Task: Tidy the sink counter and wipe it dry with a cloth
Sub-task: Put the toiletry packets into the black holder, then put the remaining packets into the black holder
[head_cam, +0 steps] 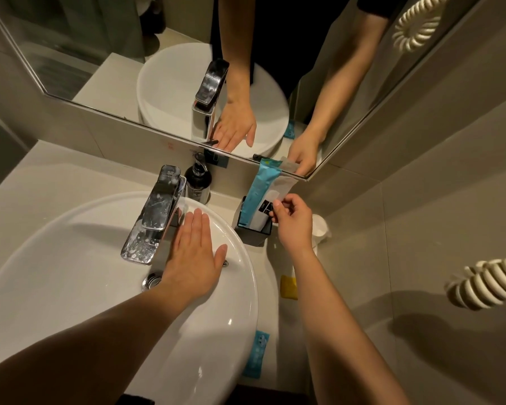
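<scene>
Standing a packet upright in the black holder beside the sink.

Right hand [292,223] pinches the blue-and-white packet [265,191] at its edge, fingers narrow, probably steering its lower end into the holder [253,233] so it stops cluttering the surface [275,258]. Left hand [195,255] lies flat and open, empty, on the sink [70,258] rim by the tap [155,214], likely for balance. No cloth is visible; a yellow item [289,287] and a blue packet [256,358] are not yet tidied.

The bare left hand [195,252] lies flat, palm down, fingers together and extended, thumb splayed, forearm reaching in from lower left. The bare right hand [294,222] is raised, fingertips [276,211] pinched, seemingly thumb against forefinger, its forearm stretching up from lower right
</scene>
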Demonstrator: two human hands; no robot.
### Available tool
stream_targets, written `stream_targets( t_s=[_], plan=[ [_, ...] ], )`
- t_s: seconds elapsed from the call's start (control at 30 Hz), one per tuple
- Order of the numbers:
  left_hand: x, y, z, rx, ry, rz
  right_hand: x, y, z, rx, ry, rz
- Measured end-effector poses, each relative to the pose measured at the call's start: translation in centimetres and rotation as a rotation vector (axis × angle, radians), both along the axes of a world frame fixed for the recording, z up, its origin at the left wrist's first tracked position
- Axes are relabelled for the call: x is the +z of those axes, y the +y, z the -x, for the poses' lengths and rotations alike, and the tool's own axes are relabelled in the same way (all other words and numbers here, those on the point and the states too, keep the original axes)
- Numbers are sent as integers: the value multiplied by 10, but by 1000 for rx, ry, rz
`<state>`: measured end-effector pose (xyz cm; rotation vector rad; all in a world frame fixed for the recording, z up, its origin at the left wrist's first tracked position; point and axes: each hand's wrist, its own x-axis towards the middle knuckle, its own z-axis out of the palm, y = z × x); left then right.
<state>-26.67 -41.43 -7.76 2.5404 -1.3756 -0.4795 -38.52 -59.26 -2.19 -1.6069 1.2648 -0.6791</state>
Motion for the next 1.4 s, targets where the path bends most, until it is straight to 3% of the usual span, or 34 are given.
stream_targets(
  t_s=[0.33, 0.5, 0.6, 0.7, 0.93, 1.23, 1.4],
  plan=[
    [1, -1, -1, -12, -1, -51, 9, 29, 40, -189, -40, -76],
    [-4, -2, -1, -13, -9, -66, -5, 94, 99, -156, 228, -191],
    [-5, -2, 0, -10, -28, -66, -23, 140, 126, -216, 298, -363],
    [-5, -2, 0, -9, -40, -74, -46, 166, 140, -143, 466, -466],
    [-5, -3, -1, -14, -50, -75, -67, 188, 132, -71, 591, -350],
    [-8, -3, -3, -19, -58, -80, -66, 188, 133, -168, 530, -404],
    [-9, -3, -3, -22, -57, -79, -45, 177, 139, -189, 350, -420]
  ],
)
